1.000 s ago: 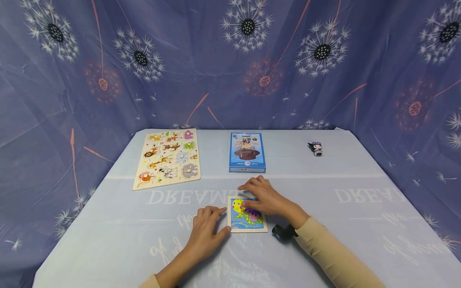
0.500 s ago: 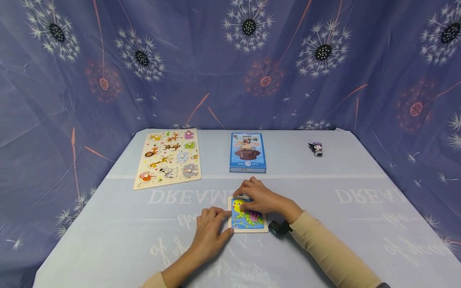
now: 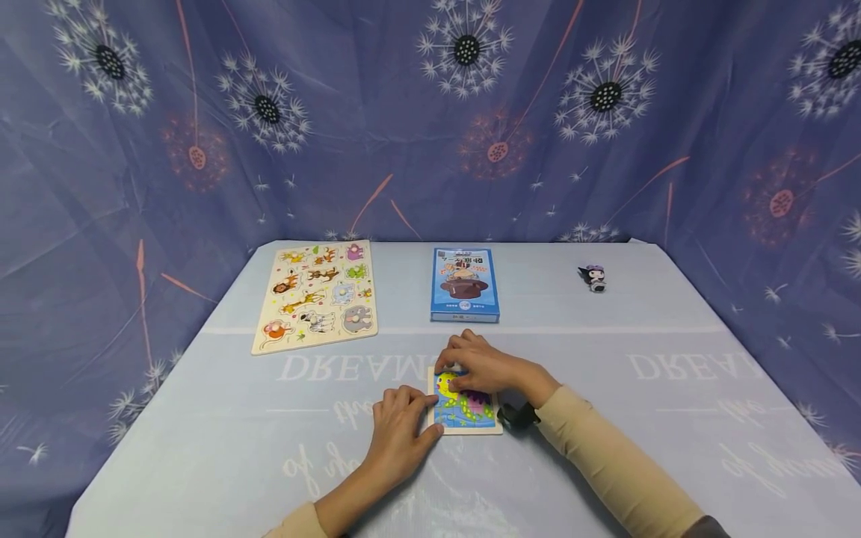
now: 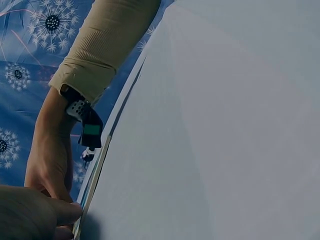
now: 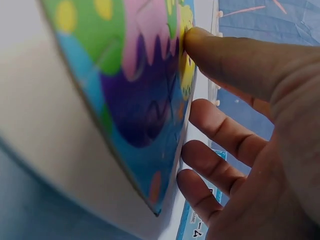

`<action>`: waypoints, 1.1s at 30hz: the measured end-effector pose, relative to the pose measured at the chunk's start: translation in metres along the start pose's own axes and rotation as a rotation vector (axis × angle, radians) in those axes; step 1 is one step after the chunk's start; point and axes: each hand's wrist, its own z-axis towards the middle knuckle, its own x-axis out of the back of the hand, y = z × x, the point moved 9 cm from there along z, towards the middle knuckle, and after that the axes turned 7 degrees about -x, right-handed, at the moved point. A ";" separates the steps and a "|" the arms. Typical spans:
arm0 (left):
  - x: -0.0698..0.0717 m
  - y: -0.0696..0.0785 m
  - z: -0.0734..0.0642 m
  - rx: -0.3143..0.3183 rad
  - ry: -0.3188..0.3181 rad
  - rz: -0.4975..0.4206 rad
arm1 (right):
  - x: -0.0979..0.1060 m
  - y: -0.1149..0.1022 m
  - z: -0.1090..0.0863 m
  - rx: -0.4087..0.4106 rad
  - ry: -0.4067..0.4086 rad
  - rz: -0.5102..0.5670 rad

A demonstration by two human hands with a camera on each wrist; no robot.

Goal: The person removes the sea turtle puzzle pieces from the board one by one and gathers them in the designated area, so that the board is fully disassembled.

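A small square jigsaw puzzle (image 3: pixel 464 412) in a pale wooden frame lies flat on the table, showing a yellow-headed creature with a purple back. My left hand (image 3: pixel 398 433) rests at its left side, index finger and thumb touching the frame. In the left wrist view, the left thumb (image 4: pixel 67 212) meets the board's thin edge. My right hand (image 3: pixel 489 369) reaches over the far part of the puzzle. Its thumb (image 5: pixel 235 57) presses on the yellow head in the right wrist view, while the other fingertips (image 5: pixel 200 112) lie by the far edge.
A wooden animal peg puzzle (image 3: pixel 316 299) lies at the back left. Behind the hands is a blue card-game box (image 3: pixel 464 285); a small black-and-white figurine (image 3: pixel 595 279) stands at the back right. A patterned curtain (image 3: pixel 403 112) hangs behind the table (image 3: pixel 673 448).
The left index finger and thumb have moved right, from beside the frame onto its left rim. My right hand has shifted slightly left, its fingertips drawing closer to the puzzle's far edge.
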 end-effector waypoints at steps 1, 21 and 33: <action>0.000 0.000 0.000 -0.001 0.000 0.002 | 0.000 0.000 0.000 -0.002 -0.007 -0.003; 0.001 0.004 -0.001 -0.039 0.012 0.032 | -0.001 -0.001 0.011 -0.034 -0.105 -0.024; 0.001 0.007 0.000 -0.039 0.001 0.076 | 0.000 -0.004 0.013 -0.036 -0.138 -0.035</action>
